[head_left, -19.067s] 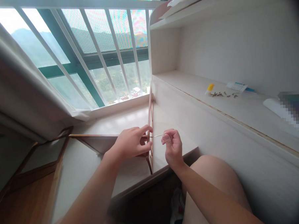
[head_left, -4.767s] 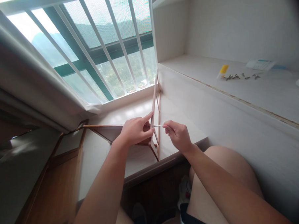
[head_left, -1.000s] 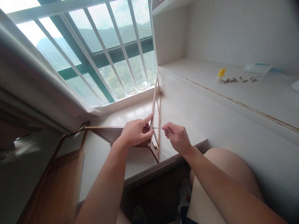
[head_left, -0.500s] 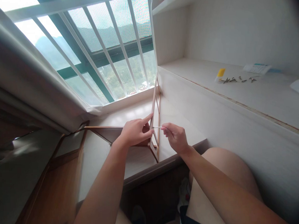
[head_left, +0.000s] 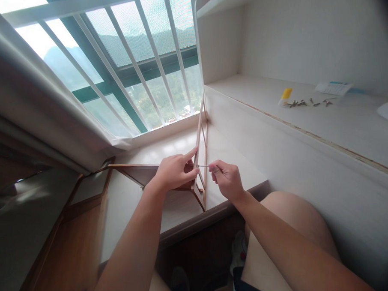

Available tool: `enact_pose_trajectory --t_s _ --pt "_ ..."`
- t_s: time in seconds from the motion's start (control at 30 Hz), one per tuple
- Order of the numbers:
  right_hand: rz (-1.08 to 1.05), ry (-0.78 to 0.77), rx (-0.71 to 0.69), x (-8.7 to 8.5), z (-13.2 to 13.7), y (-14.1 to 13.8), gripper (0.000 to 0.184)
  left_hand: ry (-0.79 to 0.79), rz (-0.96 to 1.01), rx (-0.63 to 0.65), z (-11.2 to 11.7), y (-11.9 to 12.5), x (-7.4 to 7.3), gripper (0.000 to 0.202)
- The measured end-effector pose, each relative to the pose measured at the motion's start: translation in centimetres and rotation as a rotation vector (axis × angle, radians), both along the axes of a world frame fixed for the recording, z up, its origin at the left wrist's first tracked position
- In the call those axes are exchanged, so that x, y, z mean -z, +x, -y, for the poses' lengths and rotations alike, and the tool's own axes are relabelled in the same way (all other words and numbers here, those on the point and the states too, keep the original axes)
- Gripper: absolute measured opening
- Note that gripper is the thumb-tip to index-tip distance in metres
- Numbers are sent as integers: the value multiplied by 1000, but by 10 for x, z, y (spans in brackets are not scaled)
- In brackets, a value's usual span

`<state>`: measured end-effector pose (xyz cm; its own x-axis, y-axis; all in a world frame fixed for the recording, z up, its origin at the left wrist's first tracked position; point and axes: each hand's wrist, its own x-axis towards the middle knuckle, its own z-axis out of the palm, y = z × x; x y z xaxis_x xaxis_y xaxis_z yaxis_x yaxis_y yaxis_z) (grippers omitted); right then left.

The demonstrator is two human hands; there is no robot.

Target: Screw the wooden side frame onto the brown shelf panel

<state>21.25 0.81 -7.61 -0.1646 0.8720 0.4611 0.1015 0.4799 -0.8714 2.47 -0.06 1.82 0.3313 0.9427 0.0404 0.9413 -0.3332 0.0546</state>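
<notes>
Small packet (head_left: 334, 88), blurred print (head_left: 338, 86), nothing legible

Shelf (head_left: 347, 126) w/ screws (head_left: 302, 103), yellow-topped pc (head_left: 286, 94) & packet (head_left: 333, 88); white ledge (head_left: 229, 157) below w/ brown frame (head_left: 147, 175).

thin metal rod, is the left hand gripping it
No, the right hand grips the thin metal rod, while the left hand holds the wooden frame.

At the frame's centre are two hands, one left hand (head_left: 174, 170) and one right hand (head_left: 226, 178), one thin metal tool (head_left: 204, 165) and one brown wooden structure (head_left: 135, 173). The right side has one yellow-topped container (head_left: 286, 94), one labelled packet (head_left: 333, 88) and at least five screws (head_left: 302, 103), too small to count exactly.
</notes>
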Motion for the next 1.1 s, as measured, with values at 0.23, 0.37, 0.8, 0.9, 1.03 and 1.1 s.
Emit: enact_pose_trajectory --t_s 0.23,0.37,0.8,0.9,1.03,1.1 --pt "-145 -255 -83 -9 1 -6 47 1 17 7 0 -2 2 68" --pt "-76 -189 -44 -13 1 -2 45 6 13 5 0 -1 2 68" --pt "77 50 -49 -6 -4 8 33 5 9 1 0 -1 2 69" --pt "87 81 -23 -3 -5 7 32 7 11 5 0 -1 3 69" --pt "86 110 -26 -2 -6 6 31 13 15 9 0 -1 3 68" --pt "77 124 -19 -1 -7 5 30 14 19 10 0 -1 3 69"
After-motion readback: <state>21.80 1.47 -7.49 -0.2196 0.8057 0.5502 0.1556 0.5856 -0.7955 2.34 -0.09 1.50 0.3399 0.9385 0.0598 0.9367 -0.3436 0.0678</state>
